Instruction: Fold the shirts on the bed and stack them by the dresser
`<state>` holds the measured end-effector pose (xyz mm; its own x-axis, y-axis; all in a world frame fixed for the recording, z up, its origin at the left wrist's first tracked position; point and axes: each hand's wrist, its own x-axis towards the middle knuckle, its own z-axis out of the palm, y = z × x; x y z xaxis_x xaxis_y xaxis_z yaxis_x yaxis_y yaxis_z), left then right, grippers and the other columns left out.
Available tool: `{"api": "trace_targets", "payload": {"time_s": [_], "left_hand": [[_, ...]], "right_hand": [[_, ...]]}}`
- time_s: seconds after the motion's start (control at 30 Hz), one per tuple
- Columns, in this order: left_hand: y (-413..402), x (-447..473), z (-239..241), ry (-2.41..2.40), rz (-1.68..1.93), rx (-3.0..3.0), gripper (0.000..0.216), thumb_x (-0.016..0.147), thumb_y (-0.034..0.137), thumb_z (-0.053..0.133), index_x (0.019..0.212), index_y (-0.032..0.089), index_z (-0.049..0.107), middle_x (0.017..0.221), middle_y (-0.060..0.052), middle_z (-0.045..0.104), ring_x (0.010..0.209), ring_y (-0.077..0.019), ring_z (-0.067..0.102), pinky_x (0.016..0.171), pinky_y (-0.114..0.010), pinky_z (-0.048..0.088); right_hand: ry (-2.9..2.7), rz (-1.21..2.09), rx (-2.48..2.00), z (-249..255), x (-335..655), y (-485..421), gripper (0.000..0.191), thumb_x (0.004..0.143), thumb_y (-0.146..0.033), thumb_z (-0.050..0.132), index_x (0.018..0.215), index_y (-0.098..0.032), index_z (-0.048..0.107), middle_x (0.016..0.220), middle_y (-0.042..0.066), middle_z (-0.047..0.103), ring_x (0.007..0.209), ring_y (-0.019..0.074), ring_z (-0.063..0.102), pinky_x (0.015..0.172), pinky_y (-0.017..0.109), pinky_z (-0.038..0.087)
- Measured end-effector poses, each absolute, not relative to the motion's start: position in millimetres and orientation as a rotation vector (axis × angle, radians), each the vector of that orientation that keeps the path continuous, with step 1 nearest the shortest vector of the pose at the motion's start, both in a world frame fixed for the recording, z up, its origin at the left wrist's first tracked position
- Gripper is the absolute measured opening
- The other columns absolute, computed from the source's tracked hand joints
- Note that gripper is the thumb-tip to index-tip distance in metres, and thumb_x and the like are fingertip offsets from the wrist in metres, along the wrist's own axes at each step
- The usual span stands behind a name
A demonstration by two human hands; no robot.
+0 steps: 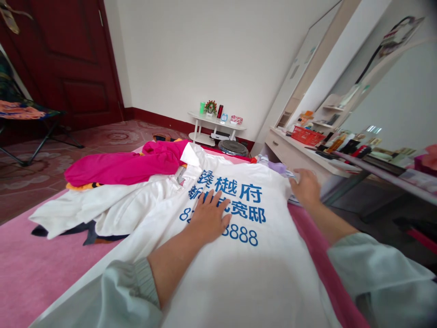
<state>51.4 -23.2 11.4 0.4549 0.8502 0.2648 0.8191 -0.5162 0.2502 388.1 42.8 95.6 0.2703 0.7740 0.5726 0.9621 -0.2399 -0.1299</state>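
Note:
A white T-shirt (239, 269) with blue printed characters and digits lies spread out, face up, in front of me. My left hand (210, 218) rests flat on its chest print, fingers spread, covering some of the lettering. At the shirt's right sleeve, my right hand (307, 187) has its thumb and fingers closed on the sleeve's edge; the fingertips are partly hidden. Left of the shirt is a pile of clothes, with a bright pink garment (126, 166) on top of white garments (126, 207). Dark cloth shows beneath them.
Under the clothes is a pink bed cover (27, 269). On the right stands a dressing table (300, 152) with a red basket (307, 135) and bottles. A small white shelf table (218, 119) is by the wall. A folding chair (34, 114) stands near the dark red door (64, 59).

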Motion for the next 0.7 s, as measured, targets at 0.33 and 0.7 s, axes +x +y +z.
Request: {"api": "trace_targets", "payload": {"time_s": [0.33, 0.7], "left_hand": [[-24.4, 50.7, 14.6, 1.504, 0.523, 2.607, 0.052, 0.093, 0.052, 0.027, 0.139, 0.032, 0.041, 0.151, -0.003, 0.032, 0.140, -0.0308, 0.021, 0.112, -0.053, 0.014], [-21.3, 50.2, 11.7, 1.495, 0.501, 2.637, 0.052, 0.092, 0.052, 0.029, 0.139, 0.031, 0.042, 0.151, -0.004, 0.032, 0.139, -0.0298, 0.023, 0.111, -0.052, 0.015]], "right_hand": [[-2.013, -0.158, -2.336, 22.0, 374.7, 39.9, 0.064, 0.091, -0.061, 0.023, 0.147, -0.028, 0.025, 0.157, 0.008, 0.011, 0.142, 0.0318, 0.010, 0.106, 0.062, 0.021], [-1.787, -0.231, -2.146, 41.8, 398.3, -16.5, 0.033, 0.082, -0.031, 0.050, 0.107, -0.016, 0.063, 0.113, 0.011, 0.066, 0.103, 0.0236, 0.060, 0.089, 0.034, 0.046]]}}
